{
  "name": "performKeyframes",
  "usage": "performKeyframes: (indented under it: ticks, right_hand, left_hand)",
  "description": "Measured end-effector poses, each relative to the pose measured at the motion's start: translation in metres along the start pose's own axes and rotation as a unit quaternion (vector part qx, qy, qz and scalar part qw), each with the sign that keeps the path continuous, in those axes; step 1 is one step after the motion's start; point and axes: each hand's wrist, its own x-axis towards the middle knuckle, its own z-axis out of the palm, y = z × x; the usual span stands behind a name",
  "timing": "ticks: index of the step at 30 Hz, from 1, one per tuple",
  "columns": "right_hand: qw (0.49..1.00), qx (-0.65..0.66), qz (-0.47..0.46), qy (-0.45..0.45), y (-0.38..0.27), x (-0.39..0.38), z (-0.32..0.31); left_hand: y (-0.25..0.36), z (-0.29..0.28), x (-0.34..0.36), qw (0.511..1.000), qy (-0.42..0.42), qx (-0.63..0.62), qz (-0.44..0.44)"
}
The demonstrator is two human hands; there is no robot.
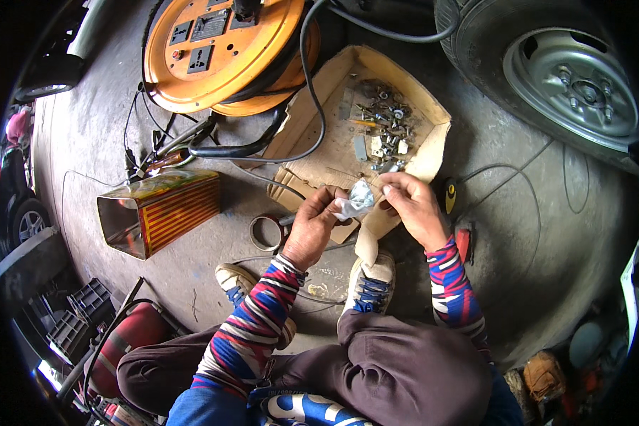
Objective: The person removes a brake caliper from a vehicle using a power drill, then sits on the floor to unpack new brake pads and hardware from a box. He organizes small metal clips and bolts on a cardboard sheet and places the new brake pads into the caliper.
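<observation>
Between the fingers of my left hand (311, 226) is a small clear plastic bag (358, 197), pinched at its lower left side and crumpled. What the bag contains is hard to make out. My right hand (415, 209) is just right of the bag, thumb and forefinger pressed together; whatever may be in that pinch is too small to tell. Beyond both hands lies a shallow, worn cardboard box (426, 153). A heap of loose screws, bolts and small metal parts (387, 117) covers its middle.
An orange cable reel (213, 50) stands at the far left, its black cable looping over the box. At far right lies a wheel with a tyre (476, 57). Left of my hands are an open rectangular tin (181, 213) and a ring (266, 233). A yellow-black handle (450, 195) sits right.
</observation>
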Motion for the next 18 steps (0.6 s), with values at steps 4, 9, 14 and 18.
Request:
performKeyframes:
  ticks: [4, 9, 14, 18]
  right_hand:
    - [0.970, 0.202, 0.047, -0.123, -0.010, -0.009, 0.011]
    - [0.962, 0.244, 0.065, -0.108, -0.009, -0.012, 0.027]
    - [0.960, 0.252, 0.069, -0.098, -0.003, -0.018, 0.043]
    - [0.991, 0.109, 0.010, -0.075, -0.012, -0.025, 0.057]
  left_hand:
    - [0.016, -0.002, -0.005, 0.994, -0.037, -0.090, -0.040]
    - [0.029, -0.004, -0.010, 0.996, -0.027, -0.051, -0.069]
    - [0.041, -0.009, -0.026, 0.993, -0.048, -0.101, -0.047]
    - [0.055, -0.004, -0.043, 0.998, -0.019, 0.054, -0.037]
